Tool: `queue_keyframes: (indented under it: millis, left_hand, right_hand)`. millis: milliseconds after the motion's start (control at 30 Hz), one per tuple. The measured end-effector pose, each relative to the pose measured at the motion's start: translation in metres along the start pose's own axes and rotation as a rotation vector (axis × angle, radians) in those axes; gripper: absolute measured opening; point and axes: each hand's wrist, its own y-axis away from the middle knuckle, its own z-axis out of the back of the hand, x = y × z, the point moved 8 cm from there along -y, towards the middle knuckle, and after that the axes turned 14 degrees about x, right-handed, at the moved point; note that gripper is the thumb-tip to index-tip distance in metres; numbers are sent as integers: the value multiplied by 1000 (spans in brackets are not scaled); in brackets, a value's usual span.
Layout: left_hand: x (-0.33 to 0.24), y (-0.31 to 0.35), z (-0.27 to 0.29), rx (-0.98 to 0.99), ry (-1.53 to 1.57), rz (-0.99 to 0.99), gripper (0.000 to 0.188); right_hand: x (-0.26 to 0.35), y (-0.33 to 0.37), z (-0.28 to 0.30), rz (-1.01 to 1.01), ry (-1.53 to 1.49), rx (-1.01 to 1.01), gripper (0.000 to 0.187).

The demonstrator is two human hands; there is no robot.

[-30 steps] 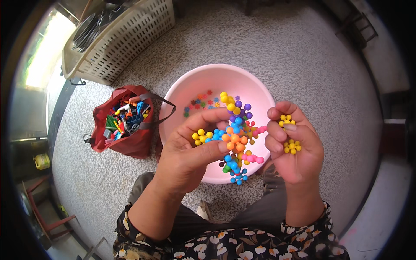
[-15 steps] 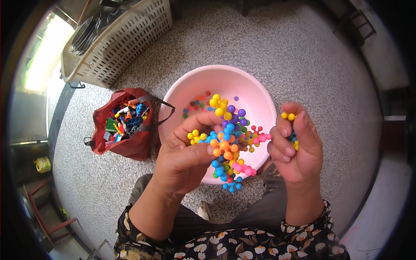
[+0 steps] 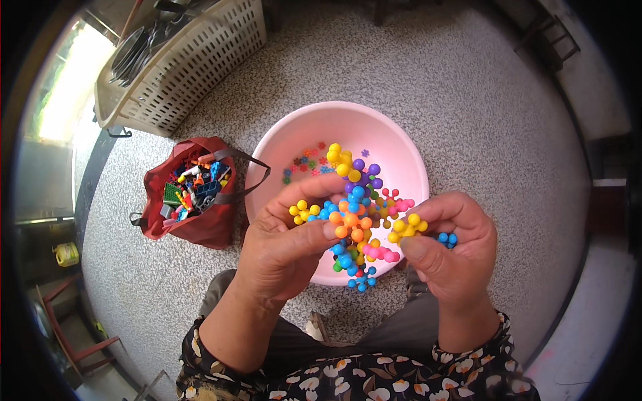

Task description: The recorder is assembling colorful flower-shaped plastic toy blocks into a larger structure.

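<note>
A cluster of joined knobbly plastic building pieces [image 3: 351,220], in orange, blue, yellow, purple and pink, is pinched between the thumb and fingers of my left hand [image 3: 287,234]. My right hand [image 3: 458,247] grips a yellow knobbly piece [image 3: 406,228] between thumb and forefinger, just right of the cluster. A blue knobbly piece [image 3: 447,239] shows among the other fingers of that hand, partly hidden. Beneath both hands stands a round pink basin [image 3: 391,127], with several small coloured pieces [image 3: 311,159] lying on its bottom at the far left.
Left of the basin sits a red fabric bag [image 3: 200,230] full of mixed toy bricks, its dark handle reaching the basin's rim. Farther back is a white slatted basket [image 3: 194,63] holding dark items. The floor [image 3: 481,100] is speckled grey.
My right hand has turned over and moved slightly toward the cluster, bringing the yellow piece out to its fingertips. The left hand has stayed nearly still with the cluster.
</note>
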Motion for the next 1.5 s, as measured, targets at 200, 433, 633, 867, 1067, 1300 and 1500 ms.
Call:
queue_keyframes:
  millis: [200,433,633,867,1067,1300,1500]
  left_hand:
    - [0,-2,2,5,-77,-19,41]
    - [-1,-2,-2,-14,-150,-18,40]
    - [-1,-3,-4,-21,-170,-3,38]
    - [-2,-2,-4,-29,-159,0,36]
    - [-1,-2,-4,-33,-187,21,32]
    - [1,-3,-4,1,-194,27,30]
    - [2,-4,-6,5,-195,34,33]
  right_hand:
    - [10,1,-3,76,207,-6,20]
    - [15,-1,-5,14,308,36,15]
    - [13,0,-6,-13,313,8,11]
    - [15,-2,-8,20,371,49,11]
    - [5,-3,-5,-60,282,32,10]
    - [10,-2,-6,-63,430,47,11]
    - [15,-1,-7,-4,520,-2,11]
